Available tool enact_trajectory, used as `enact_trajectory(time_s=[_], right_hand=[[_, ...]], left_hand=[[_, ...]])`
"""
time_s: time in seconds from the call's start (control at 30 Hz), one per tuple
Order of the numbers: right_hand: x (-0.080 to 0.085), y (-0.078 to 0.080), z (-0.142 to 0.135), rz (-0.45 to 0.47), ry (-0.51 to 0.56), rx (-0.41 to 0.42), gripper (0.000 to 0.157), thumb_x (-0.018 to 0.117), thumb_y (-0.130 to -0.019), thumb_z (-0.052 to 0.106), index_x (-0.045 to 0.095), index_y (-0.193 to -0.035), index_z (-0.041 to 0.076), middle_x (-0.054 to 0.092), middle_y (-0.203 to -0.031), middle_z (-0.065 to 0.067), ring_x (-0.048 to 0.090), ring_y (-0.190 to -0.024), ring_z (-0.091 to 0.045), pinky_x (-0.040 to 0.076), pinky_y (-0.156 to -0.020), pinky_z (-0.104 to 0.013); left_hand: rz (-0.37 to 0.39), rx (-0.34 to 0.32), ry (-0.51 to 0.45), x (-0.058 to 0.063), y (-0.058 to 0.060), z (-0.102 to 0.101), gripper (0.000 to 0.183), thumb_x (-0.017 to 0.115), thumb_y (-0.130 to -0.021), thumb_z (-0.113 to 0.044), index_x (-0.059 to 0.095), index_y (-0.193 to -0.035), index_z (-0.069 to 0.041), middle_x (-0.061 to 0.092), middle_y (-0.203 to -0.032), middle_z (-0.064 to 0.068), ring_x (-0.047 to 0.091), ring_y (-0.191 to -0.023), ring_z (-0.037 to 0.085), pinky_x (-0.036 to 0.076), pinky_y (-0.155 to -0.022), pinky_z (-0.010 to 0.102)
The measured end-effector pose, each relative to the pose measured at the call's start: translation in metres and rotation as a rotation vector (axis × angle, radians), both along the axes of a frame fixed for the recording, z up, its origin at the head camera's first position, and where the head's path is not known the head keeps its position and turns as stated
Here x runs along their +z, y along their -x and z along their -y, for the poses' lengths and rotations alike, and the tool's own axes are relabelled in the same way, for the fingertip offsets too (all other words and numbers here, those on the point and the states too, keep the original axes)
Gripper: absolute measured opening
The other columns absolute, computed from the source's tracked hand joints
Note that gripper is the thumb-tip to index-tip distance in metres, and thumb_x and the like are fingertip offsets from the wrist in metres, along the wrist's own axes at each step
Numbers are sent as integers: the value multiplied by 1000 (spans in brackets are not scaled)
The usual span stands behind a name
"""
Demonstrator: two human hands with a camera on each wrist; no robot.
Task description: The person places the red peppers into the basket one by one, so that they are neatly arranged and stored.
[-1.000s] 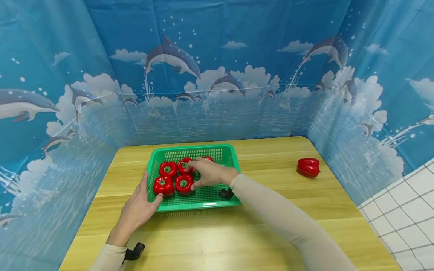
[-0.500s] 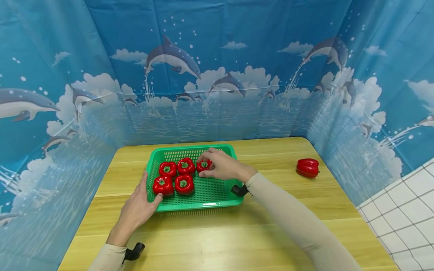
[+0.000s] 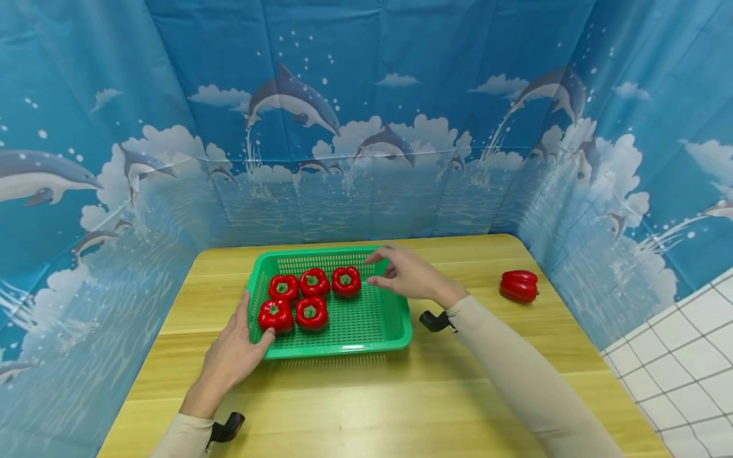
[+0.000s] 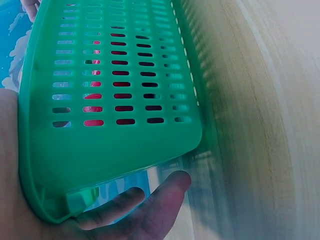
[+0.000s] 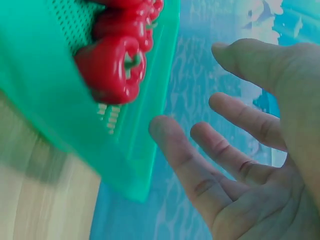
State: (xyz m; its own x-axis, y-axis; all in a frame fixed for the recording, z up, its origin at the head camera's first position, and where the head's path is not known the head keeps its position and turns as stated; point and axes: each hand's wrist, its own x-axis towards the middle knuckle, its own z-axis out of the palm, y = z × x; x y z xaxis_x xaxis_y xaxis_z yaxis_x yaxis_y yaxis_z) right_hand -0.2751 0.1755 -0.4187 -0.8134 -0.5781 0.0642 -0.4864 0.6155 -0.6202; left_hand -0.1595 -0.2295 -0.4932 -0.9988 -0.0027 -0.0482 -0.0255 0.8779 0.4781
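Note:
A green plastic basket (image 3: 362,348) stands toward the back of the wooden table. Inside it, toward the left, several red bell peppers (image 3: 312,313) sit with their green stems up. My left hand (image 3: 231,351) grips the basket's front left corner, thumb at the rim and fingers along the outer left side. In the left wrist view its fingertips (image 4: 170,192) show past the basket's perforated wall. My right hand (image 3: 413,275), holding nothing, hovers over the basket's right rim with fingers spread. Its closest pepper (image 5: 112,70) stands apart from the fingers in the right wrist view.
Another red bell pepper (image 3: 519,286) lies on its side on the table (image 3: 366,407), far to the right. A blue curtain (image 3: 366,197) printed with dolphins hangs along the back and sides. White tiles (image 3: 681,356) show at the lower right.
My right hand has let go of the back-row pepper, now standing right of the others, and has moved right to the basket's rim. The left hand has stayed at its corner.

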Motion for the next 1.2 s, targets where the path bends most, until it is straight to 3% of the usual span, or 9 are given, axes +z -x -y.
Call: enact_trajectory(time_s=[0.27,0.5,0.63,0.9,1.2], right_hand=[[0,5,-33,-7,43,-52,46,80,-114,32,71,-155,14,60,-155,-20,80,-117,-27,69,-102,-48],[-4,9,-66,-45,51,-133,44,80,-114,32,72,-154,15,63,-150,-15,79,-122,-33,65,-112,-61],[-8,11,-85,-73,45,-163,44,78,-115,34,71,-154,16,63,-152,-17,77,-130,-41,61,-116,-68],[-22,11,-117,-116,10,-220,48,78,-115,37,70,-156,14,64,-160,-19,69,-143,-48,57,-120,-70],[-39,5,-154,-130,-6,-285,56,79,-113,42,67,-160,14,61,-168,-21,57,-154,-53,49,-125,-75]], left_hand=[[-5,9,-7,-1,-1,2,109,60,-115,-57,-5,-189,-11,32,-186,36,63,-145,67,60,-105,79],[-12,11,-7,0,-1,2,108,61,-115,-55,-5,-189,-12,32,-187,36,62,-147,67,58,-108,81],[-15,14,-12,0,-1,1,107,61,-115,-55,-3,-189,-11,33,-187,36,63,-146,67,58,-108,80],[-23,10,-10,0,1,0,106,62,-115,-52,-3,-189,-11,33,-187,36,62,-147,67,57,-109,81],[-34,21,-18,-5,-2,0,106,66,-115,-49,-1,-189,-12,36,-185,35,70,-135,66,63,-98,76]])
